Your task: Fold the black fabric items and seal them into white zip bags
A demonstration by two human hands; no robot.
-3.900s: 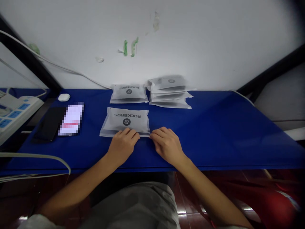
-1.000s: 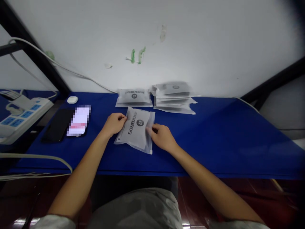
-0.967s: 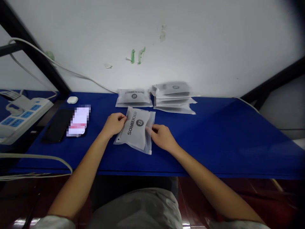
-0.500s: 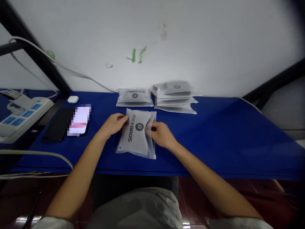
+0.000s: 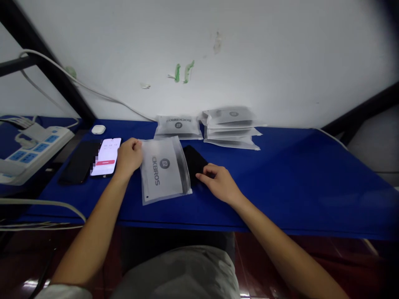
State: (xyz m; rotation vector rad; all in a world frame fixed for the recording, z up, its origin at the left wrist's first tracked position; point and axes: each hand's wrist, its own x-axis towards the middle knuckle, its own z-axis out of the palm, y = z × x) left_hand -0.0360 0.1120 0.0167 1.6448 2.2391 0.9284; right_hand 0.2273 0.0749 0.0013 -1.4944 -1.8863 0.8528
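Note:
A frosted white zip pouch (image 5: 163,170) with a dark round logo lies on the blue table (image 5: 280,174). My left hand (image 5: 129,155) is closed on the pouch's far left corner. A flat black item (image 5: 193,162) sticks out from the pouch's right side. My right hand (image 5: 218,180) pinches this black item at its near end, just right of the pouch.
A single pouch (image 5: 178,126) and a stack of several pouches (image 5: 232,126) lie by the wall. A lit phone (image 5: 106,155), a dark phone (image 5: 79,162), a white earbud case (image 5: 98,129) and a power strip (image 5: 31,151) sit at the left. Cables hang off the left edge.
My left hand has pulled the pouch leftward while my right hand stayed put; the black item now shows outside the pouch's right side. Earlier the pouch was turned from sideways to lengthwise.

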